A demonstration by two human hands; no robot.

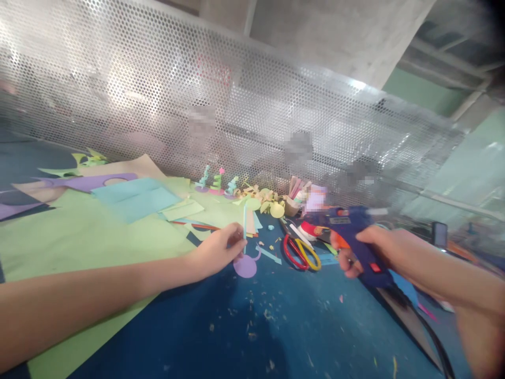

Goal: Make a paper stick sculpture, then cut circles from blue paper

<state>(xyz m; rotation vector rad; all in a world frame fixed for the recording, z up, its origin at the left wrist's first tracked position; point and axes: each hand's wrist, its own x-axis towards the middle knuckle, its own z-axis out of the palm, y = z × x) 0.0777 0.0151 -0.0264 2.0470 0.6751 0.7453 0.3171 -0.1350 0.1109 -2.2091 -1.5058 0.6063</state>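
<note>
Blue table (189,329), large green paper (87,237), scissors (298,246), scattered scraps (268,315)

soft blur, glare on perforated screen (256,110), dark upper-right corner

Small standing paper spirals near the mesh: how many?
3, in a row: the left spiral, the pink-topped middle spiral, the right spiral. More may be hidden.

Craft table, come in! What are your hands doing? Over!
Right hand gripping blue glue gun. Left hand pinching pale blue strip, purple circle just below. Red and yellow scissor handles between hands.
</note>
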